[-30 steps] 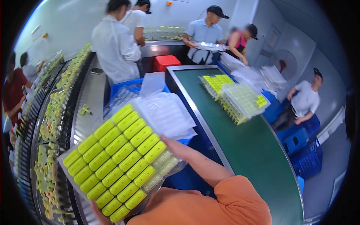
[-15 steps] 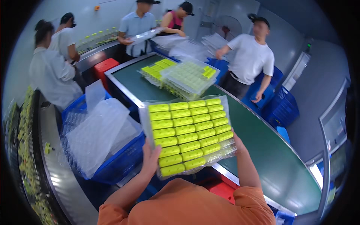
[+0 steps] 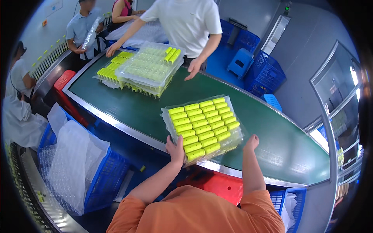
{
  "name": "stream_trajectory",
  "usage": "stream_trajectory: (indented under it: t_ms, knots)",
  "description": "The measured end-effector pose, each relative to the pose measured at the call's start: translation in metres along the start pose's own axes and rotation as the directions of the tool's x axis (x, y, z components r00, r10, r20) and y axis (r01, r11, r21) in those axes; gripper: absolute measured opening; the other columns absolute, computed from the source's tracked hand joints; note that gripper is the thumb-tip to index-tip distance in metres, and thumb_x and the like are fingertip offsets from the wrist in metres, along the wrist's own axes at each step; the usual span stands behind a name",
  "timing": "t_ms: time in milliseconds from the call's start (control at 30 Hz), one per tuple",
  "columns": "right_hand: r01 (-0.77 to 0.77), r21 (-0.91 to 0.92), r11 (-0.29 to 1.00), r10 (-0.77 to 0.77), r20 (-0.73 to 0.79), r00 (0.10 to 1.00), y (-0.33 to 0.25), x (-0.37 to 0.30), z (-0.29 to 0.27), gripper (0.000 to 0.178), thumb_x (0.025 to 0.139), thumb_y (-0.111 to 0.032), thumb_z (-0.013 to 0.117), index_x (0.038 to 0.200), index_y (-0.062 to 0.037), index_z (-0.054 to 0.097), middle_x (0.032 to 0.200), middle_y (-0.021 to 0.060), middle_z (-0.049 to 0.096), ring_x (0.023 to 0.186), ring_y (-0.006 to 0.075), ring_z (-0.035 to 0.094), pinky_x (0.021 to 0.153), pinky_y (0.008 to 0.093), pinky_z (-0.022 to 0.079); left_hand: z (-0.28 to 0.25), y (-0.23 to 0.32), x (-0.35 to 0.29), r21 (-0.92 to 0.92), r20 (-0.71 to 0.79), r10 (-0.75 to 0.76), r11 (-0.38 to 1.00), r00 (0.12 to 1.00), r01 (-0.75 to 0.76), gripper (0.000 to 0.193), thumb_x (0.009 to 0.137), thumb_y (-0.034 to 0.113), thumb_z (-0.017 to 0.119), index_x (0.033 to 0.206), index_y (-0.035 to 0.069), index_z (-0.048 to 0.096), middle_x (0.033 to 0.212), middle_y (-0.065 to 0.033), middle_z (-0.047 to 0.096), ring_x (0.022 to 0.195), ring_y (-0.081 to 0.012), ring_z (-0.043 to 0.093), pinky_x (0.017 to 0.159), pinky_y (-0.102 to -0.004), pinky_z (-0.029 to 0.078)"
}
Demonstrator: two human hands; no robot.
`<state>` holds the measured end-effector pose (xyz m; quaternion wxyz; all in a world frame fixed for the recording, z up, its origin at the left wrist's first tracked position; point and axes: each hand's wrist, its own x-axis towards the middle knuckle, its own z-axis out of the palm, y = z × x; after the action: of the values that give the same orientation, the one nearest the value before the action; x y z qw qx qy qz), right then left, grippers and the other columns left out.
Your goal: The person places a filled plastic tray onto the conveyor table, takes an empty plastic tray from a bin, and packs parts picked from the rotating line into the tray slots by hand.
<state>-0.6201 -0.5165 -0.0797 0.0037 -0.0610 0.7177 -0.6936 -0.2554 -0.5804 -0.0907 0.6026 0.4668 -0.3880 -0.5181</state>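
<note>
A clear plastic tray (image 3: pixel 234 140) holds rows of bright yellow-green capsule-shaped pieces (image 3: pixel 204 129); its near right row has bare slots. It is tilted at the near edge of the green conveyor belt (image 3: pixel 272 155). My left hand (image 3: pixel 176 150) grips the tray's near left corner, thumb and fingers at its edge. Just off the tray's right side, my right hand (image 3: pixel 251 142) has its fingers curled in, and nothing shows in it. Farther left on the belt stands a stack of similar trays (image 3: pixel 145 72), with two yellow-green pieces on top.
Across the belt a person in a white shirt (image 3: pixel 184 23) reaches toward the stack. A blue basket (image 3: pixel 108 171) of clear trays stands at my left, a red bin (image 3: pixel 221 186) below the belt's near edge. Other people work at the back left. A metal-framed door (image 3: pixel 330 128) is at right.
My view has turned right. The tray has moved right, over the belt, and my right hand has come off its side. The person in white has come closer to the stack.
</note>
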Motion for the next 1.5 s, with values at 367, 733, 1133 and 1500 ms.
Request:
stream_trajectory:
  t_ms: [367, 733, 1133, 1500]
  knots:
    - [-0.702, -0.023, 0.712, 0.472, 0.756, 0.453, -0.017, -0.139, -0.024, 0.073, 0.095, -0.057, 0.043, 0.147, -0.0096, 0.023, 0.129, 0.0224, 0.041, 0.115, 0.0394, 0.048, 0.093, 0.0552, 0.041, -0.020, 0.036, -0.028, 0.369, 0.670, -0.265, 0.930, 0.693, -0.001, 0.073, 0.090, 0.048, 0.059, 0.142, 0.003, 0.036, 0.127, -0.0261, 0.055, 0.118, -0.0306, 0.055, 0.099, -0.0366, 0.042]
    - [0.099, -0.316, 0.944, 0.290, 0.933, 0.216, -0.053, -0.280, -0.031, 0.032, 0.088, -0.006, 0.057, 0.120, -0.0005, 0.056, 0.091, 0.0074, 0.060, 0.068, 0.0126, 0.059, 0.050, 0.0231, 0.050, -0.257, 0.198, -0.099, 0.043, -0.337, 0.286, 0.956, 0.897, -0.289, 0.036, 0.091, 0.009, 0.062, 0.125, 0.005, 0.052, 0.099, -0.0049, 0.061, 0.081, -0.0104, 0.057, 0.075, -0.0250, 0.048]
    - [0.462, -0.065, 0.884, 0.317, 0.811, -0.492, -0.087, -0.432, -0.032, 0.026, 0.093, -0.014, 0.059, 0.116, -0.0014, 0.061, 0.092, 0.0035, 0.065, 0.076, 0.0086, 0.061, 0.061, 0.0213, 0.050, -0.559, 0.177, -0.167, 0.280, -0.958, 0.278, 0.960, 0.066, 0.025, 0.082, 0.081, 0.029, 0.072, 0.141, -0.006, 0.030, 0.132, -0.0283, 0.045, 0.115, -0.0335, 0.050, 0.096, -0.0391, 0.042]
    - [0.290, 0.010, 0.957, 0.170, 0.793, -0.586, -0.134, -0.544, 0.025, 0.026, 0.093, -0.015, 0.058, 0.115, -0.0007, 0.062, 0.093, 0.0044, 0.065, 0.072, 0.0091, 0.061, 0.060, 0.0219, 0.050, -0.575, 0.211, -0.132, 0.115, -0.924, 0.223, 0.936, 0.311, -0.332, 0.060, 0.094, 0.017, 0.058, 0.144, 0.002, 0.030, 0.092, -0.0084, 0.060, 0.068, -0.0138, 0.057, 0.061, -0.0260, 0.047]
